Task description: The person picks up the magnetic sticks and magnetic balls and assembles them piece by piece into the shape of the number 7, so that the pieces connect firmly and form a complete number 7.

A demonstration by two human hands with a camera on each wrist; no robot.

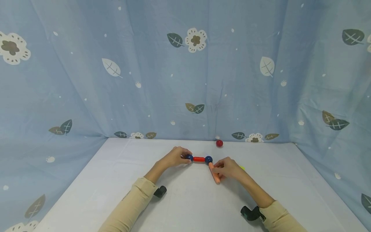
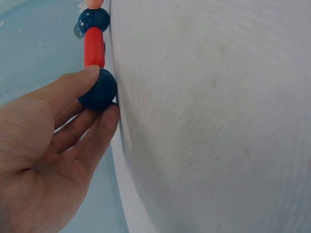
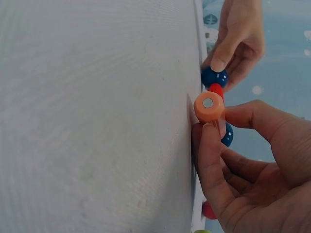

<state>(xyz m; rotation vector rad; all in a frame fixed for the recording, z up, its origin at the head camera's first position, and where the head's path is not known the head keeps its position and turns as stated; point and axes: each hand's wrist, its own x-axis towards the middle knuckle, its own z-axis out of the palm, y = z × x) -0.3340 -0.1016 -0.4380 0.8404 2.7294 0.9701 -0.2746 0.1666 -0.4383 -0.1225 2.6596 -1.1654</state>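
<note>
On the white table, my left hand point(image 1: 176, 156) pinches a dark blue ball point(image 2: 99, 91) between thumb and fingers. From that ball a short red magnetic rod point(image 1: 199, 159) runs to a second dark blue ball point(image 1: 208, 159). My right hand point(image 1: 228, 168) holds an orange magnetic rod point(image 1: 214, 174) between thumb and fingers. Its far end meets the second ball; in the right wrist view a round metal disc point(image 3: 208, 102) shows in its near end. The left wrist view shows the balls and red rod in line, with a bit of orange at the top.
A red ball point(image 1: 219, 143) lies near the table's back edge, before the blue patterned curtain point(image 1: 156, 80). Something yellow-green point(image 1: 242, 168) is mostly hidden behind my right hand. Black wrist devices point(image 1: 251, 213) sit by both sleeves.
</note>
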